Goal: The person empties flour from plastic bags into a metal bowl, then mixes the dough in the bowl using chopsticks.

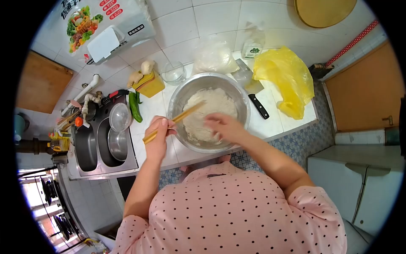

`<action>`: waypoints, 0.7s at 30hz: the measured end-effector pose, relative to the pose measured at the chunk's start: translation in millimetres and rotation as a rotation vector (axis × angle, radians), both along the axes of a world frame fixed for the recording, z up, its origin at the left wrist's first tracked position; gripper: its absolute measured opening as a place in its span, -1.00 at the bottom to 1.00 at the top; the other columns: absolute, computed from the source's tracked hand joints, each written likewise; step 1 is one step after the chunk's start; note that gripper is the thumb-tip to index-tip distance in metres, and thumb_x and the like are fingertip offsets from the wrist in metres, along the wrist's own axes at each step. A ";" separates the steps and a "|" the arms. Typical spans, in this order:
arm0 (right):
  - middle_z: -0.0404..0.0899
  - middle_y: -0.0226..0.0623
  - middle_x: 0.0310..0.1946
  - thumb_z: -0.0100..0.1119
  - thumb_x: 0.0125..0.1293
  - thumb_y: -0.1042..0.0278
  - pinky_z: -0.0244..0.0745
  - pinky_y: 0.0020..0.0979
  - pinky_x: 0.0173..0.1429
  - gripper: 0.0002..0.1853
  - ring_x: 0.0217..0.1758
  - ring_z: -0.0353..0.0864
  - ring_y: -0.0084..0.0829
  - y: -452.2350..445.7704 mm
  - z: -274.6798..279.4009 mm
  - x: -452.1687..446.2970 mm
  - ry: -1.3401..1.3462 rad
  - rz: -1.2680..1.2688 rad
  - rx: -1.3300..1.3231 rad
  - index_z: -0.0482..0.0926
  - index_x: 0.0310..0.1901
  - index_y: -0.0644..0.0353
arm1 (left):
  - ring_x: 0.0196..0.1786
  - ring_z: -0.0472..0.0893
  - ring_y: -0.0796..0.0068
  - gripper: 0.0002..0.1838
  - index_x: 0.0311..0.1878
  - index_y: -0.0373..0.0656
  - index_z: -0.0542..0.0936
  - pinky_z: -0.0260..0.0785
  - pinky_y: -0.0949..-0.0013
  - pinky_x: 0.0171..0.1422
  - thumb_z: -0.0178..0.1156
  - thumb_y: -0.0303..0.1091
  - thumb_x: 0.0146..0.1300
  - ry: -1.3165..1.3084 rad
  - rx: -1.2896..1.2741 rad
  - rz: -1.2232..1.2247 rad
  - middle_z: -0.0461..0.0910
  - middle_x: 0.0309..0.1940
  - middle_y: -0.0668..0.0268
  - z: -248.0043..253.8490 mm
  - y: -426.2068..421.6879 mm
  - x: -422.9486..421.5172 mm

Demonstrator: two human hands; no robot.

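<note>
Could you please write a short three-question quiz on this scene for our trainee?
1. Which hand holds the tan wooden chopsticks?

2. What is in the large round silver metal bowl?
a) sliced green peppers
b) a pale, floury mixture
c) clear water

3. True or false: the broad-bladed cleaver with a black handle lies on the white tiled counter, to the person's right of the bowl.

Key:
1. The left hand; the right hand is over the bowl with its fingers spread.
2. b
3. True
</note>
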State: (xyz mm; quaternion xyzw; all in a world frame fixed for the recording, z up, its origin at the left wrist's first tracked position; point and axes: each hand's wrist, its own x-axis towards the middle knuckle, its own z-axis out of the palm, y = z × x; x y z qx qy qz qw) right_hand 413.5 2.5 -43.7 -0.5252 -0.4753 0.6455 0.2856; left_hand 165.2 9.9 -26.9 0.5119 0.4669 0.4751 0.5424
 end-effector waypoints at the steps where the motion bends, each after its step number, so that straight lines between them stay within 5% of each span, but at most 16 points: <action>1: 0.55 -0.18 -0.14 0.11 0.36 0.20 0.51 -0.35 -0.08 -0.57 -0.19 0.61 -0.29 4.9 -23.0 22.6 -0.302 -0.012 0.245 0.42 0.15 0.30 | -0.35 0.54 0.53 -0.76 -0.20 -0.33 0.61 0.40 0.52 -0.24 0.07 -0.33 0.42 0.244 0.132 -0.006 0.50 -0.40 0.30 6.5 2.7 -2.4; 3: 0.53 -0.04 -0.14 0.12 0.33 0.28 0.46 -0.22 0.00 -0.56 -0.12 0.57 -0.10 8.9 -57.5 68.0 -0.616 -0.275 0.710 0.41 0.18 0.32 | -0.35 0.55 0.51 -0.79 -0.25 -0.35 0.64 0.42 0.49 -0.20 0.12 -0.39 0.37 0.388 0.122 0.008 0.57 -0.39 0.25 5.2 1.1 -1.2; 6: 0.52 0.02 -0.15 0.06 0.36 0.28 0.41 -0.14 0.04 -0.60 -0.07 0.52 0.00 24.8 -92.4 89.3 -0.735 -0.439 0.754 0.46 0.14 0.33 | -0.33 0.58 0.41 -0.82 -0.19 -0.31 0.66 0.42 0.44 -0.18 0.15 -0.41 0.33 0.592 0.184 0.030 0.61 -0.37 0.17 -20.8 4.5 5.9; 11: 0.56 -0.01 -0.21 0.02 0.39 0.27 0.42 -0.27 -0.01 -0.60 -0.14 0.55 -0.16 45.2 -112.1 78.3 -0.536 -0.504 0.411 0.47 0.18 0.29 | -0.28 0.62 0.18 -0.85 -0.17 -0.25 0.67 0.45 0.32 -0.16 0.19 -0.43 0.28 0.671 0.338 -0.057 0.62 -0.37 0.10 -65.1 21.2 68.5; 18: 0.62 -0.09 -0.13 0.00 0.42 0.26 0.42 -0.40 -0.01 -0.58 -0.16 0.58 -0.36 42.8 -114.9 76.3 -0.385 -0.553 0.291 0.44 0.24 0.27 | -0.26 0.61 0.15 -0.87 -0.20 -0.24 0.66 0.48 0.28 -0.18 0.19 -0.47 0.23 0.725 0.360 -0.393 0.61 -0.28 0.09 -37.2 -29.8 66.1; 21: 0.61 0.07 -0.10 -0.04 0.42 0.32 0.45 -0.35 0.05 -0.61 -0.07 0.62 -0.15 31.3 -111.8 66.4 -0.322 -0.593 0.321 0.44 0.20 0.30 | -0.28 0.60 0.10 -0.86 -0.18 -0.24 0.65 0.48 0.24 -0.19 0.19 -0.48 0.22 0.771 0.356 -0.280 0.60 -0.25 0.09 -41.0 -15.6 29.8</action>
